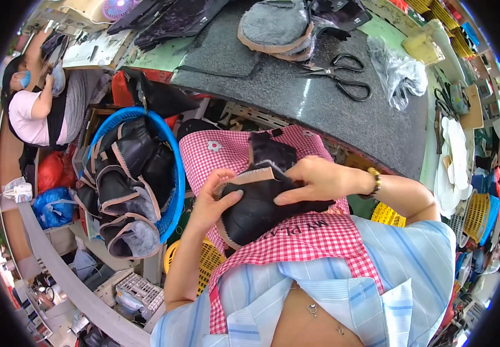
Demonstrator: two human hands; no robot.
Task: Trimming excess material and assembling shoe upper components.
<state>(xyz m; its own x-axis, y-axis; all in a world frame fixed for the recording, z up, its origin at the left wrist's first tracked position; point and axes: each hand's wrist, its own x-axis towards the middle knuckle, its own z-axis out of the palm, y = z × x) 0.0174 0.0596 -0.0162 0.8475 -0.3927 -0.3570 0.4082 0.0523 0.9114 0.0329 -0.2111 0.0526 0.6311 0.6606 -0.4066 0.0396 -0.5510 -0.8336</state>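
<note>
Over my lap I hold a black leather shoe upper (255, 211) with a tan stitched edge and dark fuzzy lining at its top. My left hand (215, 199) is closed on its left edge, thumb on the leather. My right hand (313, 179) grips its right side, thumb pressed on the front and the other fingers partly hidden behind. Under it spreads a red-and-white checked apron (215, 150). To the left, a blue basket (174, 168) is heaped with similar black uppers (134, 153) lined with grey fur.
A dark stone worktop (221, 58) lies ahead, bearing black-handled scissors (342, 75), stacked fur-lined pieces (276, 29) and a crumpled clear plastic bag (400, 75). At far left a masked person (36, 110) handles a piece. Yellow baskets (206, 266) and colored bags (56, 205) stand low around me.
</note>
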